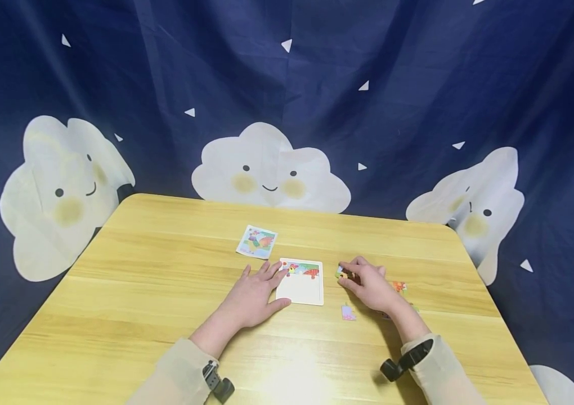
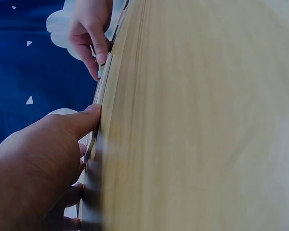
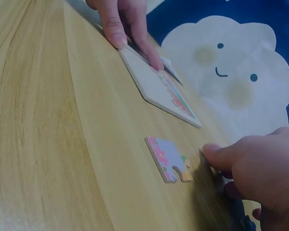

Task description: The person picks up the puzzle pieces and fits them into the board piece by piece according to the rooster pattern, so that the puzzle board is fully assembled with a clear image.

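Note:
A white square puzzle frame lies on the table, its top strip filled with colourful joined pieces. My left hand rests at the frame's left side with fingers spread; in the right wrist view, its thumb touches the frame's edge. To the right of the frame my right hand pinches a puzzle piece between thumb and fingers, close to the tabletop. A loose lilac-and-pink puzzle piece lies between the frame and that hand, with a notch cut in one side.
Behind the frame, a small printed picture card lies on the wooden table. More puzzle pieces lie beside and partly under the right forearm. A dark blue curtain with smiling clouds hangs behind the table.

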The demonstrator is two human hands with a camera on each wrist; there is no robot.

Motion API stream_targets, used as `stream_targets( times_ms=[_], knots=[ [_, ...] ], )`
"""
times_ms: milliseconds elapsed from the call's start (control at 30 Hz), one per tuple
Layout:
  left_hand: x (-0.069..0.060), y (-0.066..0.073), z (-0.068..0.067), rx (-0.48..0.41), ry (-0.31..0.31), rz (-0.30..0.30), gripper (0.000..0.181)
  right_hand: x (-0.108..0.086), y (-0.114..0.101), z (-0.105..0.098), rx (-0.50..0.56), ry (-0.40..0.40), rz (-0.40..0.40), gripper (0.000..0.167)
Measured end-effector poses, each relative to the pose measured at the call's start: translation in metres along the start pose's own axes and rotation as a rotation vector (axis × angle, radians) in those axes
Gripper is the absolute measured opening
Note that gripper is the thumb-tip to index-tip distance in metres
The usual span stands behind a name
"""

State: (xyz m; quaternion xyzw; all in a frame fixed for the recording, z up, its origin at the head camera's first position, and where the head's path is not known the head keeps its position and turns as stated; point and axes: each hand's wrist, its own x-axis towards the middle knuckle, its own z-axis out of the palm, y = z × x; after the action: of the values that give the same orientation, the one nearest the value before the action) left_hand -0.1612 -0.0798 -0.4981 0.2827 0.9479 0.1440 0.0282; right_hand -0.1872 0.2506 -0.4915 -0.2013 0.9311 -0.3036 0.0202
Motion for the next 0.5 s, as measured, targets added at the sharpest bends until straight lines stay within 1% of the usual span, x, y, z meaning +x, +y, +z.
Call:
stream_targets(
  times_ms=[133, 233, 367, 500],
  knots=[
    [-0.001, 0.001, -0.002, -0.004, -0.001, 0.001, 0.078, 0.001, -0.004, -0.002, -0.112, 0.012, -0.023, 0.042],
    [-0.001, 0.001, -0.003, -0.004, -0.003, 0.000, 0.078, 0.001, -0.007, -0.003, -0.158, 0.020, -0.032, 0.040],
    [-0.001, 0.001, -0.003, -0.009, -0.010, -0.008, 0.078, 0.001, -0.013, -0.004, -0.152, 0.037, -0.036, 0.038],
    [0.000, 0.001, -0.003, -0.014, -0.020, -0.020, 0.079, 0.001, -0.021, -0.004, -0.102, 0.049, -0.052, 0.034]
  ],
)
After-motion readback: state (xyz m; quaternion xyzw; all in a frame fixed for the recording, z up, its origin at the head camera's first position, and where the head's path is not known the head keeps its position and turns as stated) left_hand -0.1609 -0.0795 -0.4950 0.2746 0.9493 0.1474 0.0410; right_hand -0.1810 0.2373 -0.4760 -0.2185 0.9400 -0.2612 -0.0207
